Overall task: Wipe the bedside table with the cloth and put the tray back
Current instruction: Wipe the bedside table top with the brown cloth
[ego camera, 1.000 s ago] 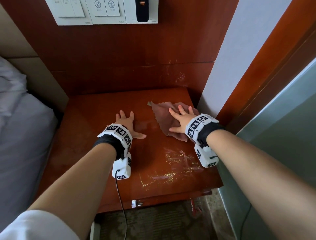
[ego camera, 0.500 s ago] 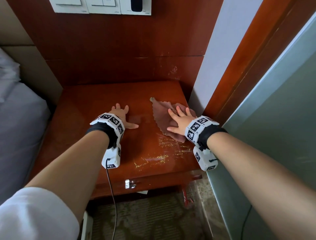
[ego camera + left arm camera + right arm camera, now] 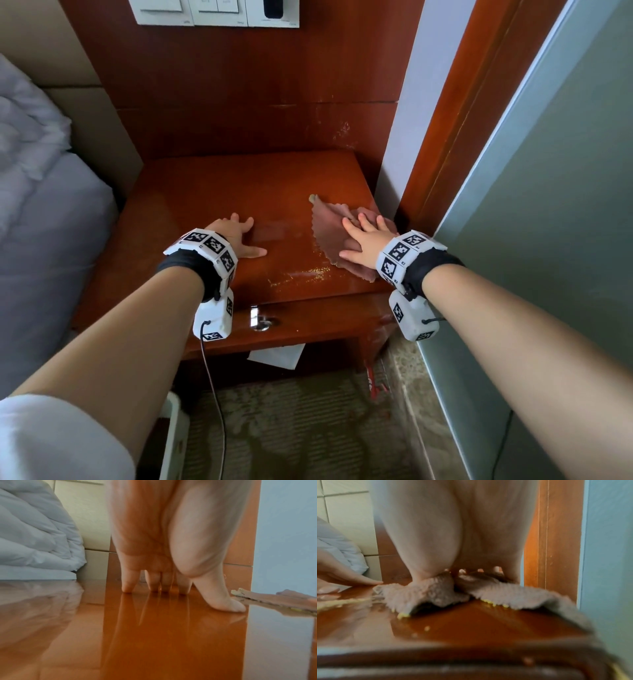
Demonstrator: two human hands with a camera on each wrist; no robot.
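A brownish cloth [image 3: 329, 229] lies on the glossy red-brown bedside table [image 3: 212, 202], near its right front corner. My right hand [image 3: 366, 240] presses flat on the cloth with straight, spread fingers. In the right wrist view the cloth [image 3: 436, 593] bunches under the palm. My left hand [image 3: 236, 236] rests flat on the bare tabletop left of the cloth, fingers straight. In the left wrist view its fingertips [image 3: 126, 586] touch the wood, and the cloth's edge [image 3: 274, 599] lies just right of the thumb. Yellowish crumbs [image 3: 301, 274] streak the front of the top. No tray is in view.
A bed with grey-white bedding [image 3: 41, 205] borders the table's left side. A wooden wall panel with a switch plate [image 3: 215, 13] stands behind. A pale wall [image 3: 400, 137] and a door frame [image 3: 455, 120] close the right. Below are a drawer handle [image 3: 258, 320], paper [image 3: 277, 356] and carpet [image 3: 291, 428].
My right hand has dragged the cloth toward the table's front edge, over part of the crumb patch. The left hand has also slid toward the front. My head has pulled back.
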